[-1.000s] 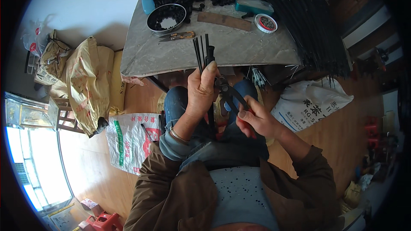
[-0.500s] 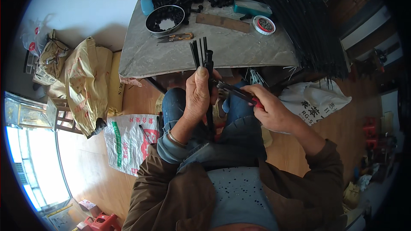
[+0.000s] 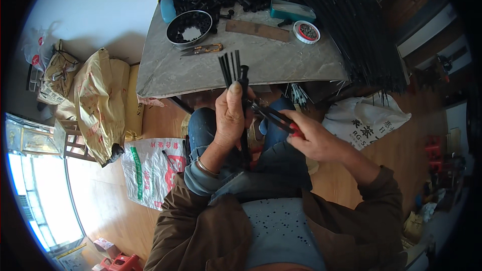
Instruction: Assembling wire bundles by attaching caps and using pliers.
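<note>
My left hand (image 3: pixel 231 113) is closed around a bundle of thin black rods (image 3: pixel 230 65), their ends pointing up past the thumb. Beside them in the same grip stands a thicker black piece with a capped top (image 3: pixel 244 72). From the right, my right hand (image 3: pixel 314 138) grips black pliers with red on the handles (image 3: pixel 277 119). The jaws of the pliers touch or nearly touch the work just beside my left fingers; what they bite on is too small to make out. Both hands are above my knees, in front of the table's near edge.
On the grey table (image 3: pixel 201 73) are a bowl of black parts (image 3: pixel 189 27), thread snips (image 3: pixel 202 49), a flat brown bar (image 3: pixel 257 30), a tub of small grey pieces (image 3: pixel 307 32) and a teal box (image 3: pixel 292 10). Long black rods (image 3: pixel 346 35) hang over the right edge. Sacks (image 3: pixel 98 105) stand left.
The pliers' handles have spread wider apart, and my right hand has moved slightly left. My left hand still holds the rods, a little lower in view. The whole view has shifted slightly.
</note>
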### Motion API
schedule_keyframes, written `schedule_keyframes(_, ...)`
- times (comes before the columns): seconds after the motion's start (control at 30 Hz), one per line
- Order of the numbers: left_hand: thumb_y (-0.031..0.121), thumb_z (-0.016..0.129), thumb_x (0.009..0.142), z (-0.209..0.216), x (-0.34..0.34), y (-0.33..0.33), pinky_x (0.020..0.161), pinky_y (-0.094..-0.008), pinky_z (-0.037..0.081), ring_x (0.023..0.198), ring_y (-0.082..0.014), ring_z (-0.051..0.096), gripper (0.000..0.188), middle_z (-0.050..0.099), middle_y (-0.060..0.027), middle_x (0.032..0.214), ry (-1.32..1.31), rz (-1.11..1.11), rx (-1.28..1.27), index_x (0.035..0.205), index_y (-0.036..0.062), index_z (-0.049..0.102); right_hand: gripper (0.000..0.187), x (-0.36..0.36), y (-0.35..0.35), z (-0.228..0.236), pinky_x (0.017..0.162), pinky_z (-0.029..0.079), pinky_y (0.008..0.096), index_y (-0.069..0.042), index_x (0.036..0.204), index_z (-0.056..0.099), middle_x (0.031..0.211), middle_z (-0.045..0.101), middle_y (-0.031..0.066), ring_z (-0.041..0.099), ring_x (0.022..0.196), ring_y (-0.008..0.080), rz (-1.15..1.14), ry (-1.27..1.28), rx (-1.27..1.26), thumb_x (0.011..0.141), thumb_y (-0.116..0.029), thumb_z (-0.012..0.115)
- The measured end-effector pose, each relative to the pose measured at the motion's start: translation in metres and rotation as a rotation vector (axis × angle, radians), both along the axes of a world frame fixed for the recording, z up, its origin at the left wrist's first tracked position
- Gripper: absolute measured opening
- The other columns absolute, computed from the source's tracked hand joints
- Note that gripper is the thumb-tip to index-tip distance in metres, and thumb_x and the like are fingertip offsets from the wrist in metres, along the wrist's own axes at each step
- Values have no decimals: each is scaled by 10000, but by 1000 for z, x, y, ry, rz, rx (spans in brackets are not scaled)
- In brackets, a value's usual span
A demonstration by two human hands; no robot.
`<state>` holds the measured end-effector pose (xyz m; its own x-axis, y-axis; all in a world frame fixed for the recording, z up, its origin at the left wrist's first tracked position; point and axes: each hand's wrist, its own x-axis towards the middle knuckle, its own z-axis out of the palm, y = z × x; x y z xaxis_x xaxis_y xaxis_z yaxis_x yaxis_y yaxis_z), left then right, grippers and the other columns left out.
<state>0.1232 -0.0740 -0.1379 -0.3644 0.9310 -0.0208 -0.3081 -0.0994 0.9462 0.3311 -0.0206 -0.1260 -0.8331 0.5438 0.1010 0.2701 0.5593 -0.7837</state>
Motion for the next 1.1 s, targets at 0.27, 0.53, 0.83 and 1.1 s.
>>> schedule_keyframes(0.27,440,500,964,1,3,-1,378,-206,286,401,-41,394,432,497,13,572,-29,-126,159,850,28,566,231,25,-1,1,487,501,272,24,1049,508,721,582,82,570,512,143,369,148,-1576,879,-116,576)
schedule_keyframes(0.53,430,488,972,-2,-6,-1,379,-199,272,396,-42,383,418,475,19,564,-43,-48,56,844,40,563,234,11,6,34,614,509,254,33,1109,517,919,614,76,608,751,116,-61,-65,-608,940,-125,552)
schedule_keyframes(0.83,408,485,979,8,2,-9,389,-192,276,422,-33,395,373,462,31,564,2,-6,63,875,56,550,382,15,21,16,466,480,259,-7,1024,525,685,568,61,544,477,141,343,-17,-1607,831,-272,722)
schedule_keyframes(1.1,394,482,983,3,-4,-11,396,-195,294,425,-37,402,360,478,25,584,33,-51,73,889,53,550,269,21,17,47,612,513,255,42,1050,547,823,617,76,616,661,138,51,-195,-463,946,-205,565)
